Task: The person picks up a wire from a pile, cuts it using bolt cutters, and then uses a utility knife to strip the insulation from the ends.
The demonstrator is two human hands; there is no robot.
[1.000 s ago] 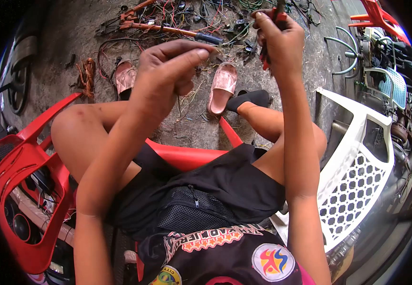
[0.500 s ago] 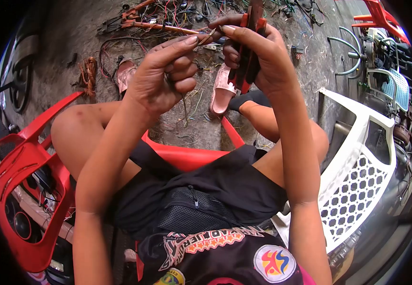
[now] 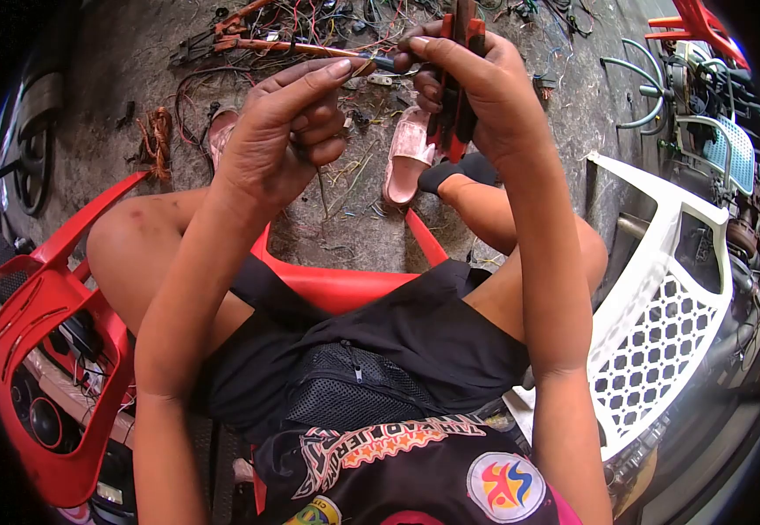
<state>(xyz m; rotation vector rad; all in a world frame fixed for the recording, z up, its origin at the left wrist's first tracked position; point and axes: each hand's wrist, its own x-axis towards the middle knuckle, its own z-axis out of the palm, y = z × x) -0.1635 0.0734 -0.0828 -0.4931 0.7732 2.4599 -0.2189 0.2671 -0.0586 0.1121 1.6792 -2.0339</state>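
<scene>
Up in front of me, my left hand [image 3: 288,127] is closed, thumb and forefinger pinching the copper-coloured end of a short wire [image 3: 383,63]. The wire's dark end reaches toward the fingertips of my right hand [image 3: 485,92]. That hand is wrapped round pliers [image 3: 460,114] with red and black handles, held upright against the palm. Its thumb and forefinger are pinched together near the wire; whether they grip it is hard to tell. The pliers' jaws run out of the top of the view.
Tangled wires [image 3: 345,26] and a long orange-handled cutter [image 3: 266,44] lie on the floor ahead. Pink slippers [image 3: 408,162] and a copper wire bundle [image 3: 159,144] are nearer. A red chair [image 3: 56,306] stands left, a white one [image 3: 669,324] right.
My left hand has moved slightly left and down, widening the gap between the hands. More of the dark wire shows between them. The pliers stay in my right hand.
</scene>
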